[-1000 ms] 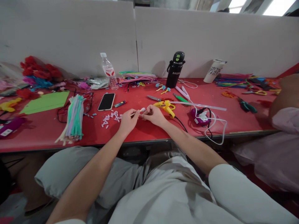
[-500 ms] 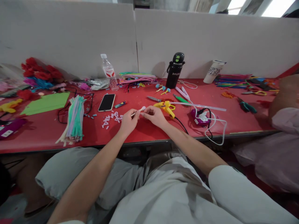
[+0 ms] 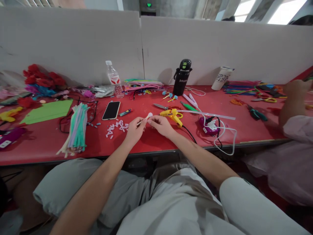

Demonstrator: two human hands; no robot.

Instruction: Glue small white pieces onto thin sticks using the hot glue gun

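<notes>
My left hand point(image 3: 136, 128) is closed in a pinch around a thin pale stem point(image 3: 139, 123), which has a small pinkish-white head point(image 3: 150, 115). Right beside that head, my right hand point(image 3: 160, 125) has thumb and fingertips pressed together; what they grip, if anything, is too small to make out. Small pale lilac cut pieces point(image 3: 121, 125) lie scattered left of my hands. Just to the right rests a yellow hot glue gun point(image 3: 172, 116), its black cord running toward the table's edge. Scissors point(image 3: 161, 106) lie behind it.
A phone point(image 3: 111, 110), a bundle of pastel pipe cleaners point(image 3: 77, 129) and green sheets point(image 3: 49, 111) lie to the left. Behind stand a water bottle point(image 3: 114, 80) and a black flask point(image 3: 182, 77). A purple power strip point(image 3: 209, 126) with cables sits right. Another person's arm point(image 3: 294, 101) is at far right.
The view has tilted up slightly, so the table sits lower in the picture. Both hands stay together at the stem's head, with the fingers shifted only a little.
</notes>
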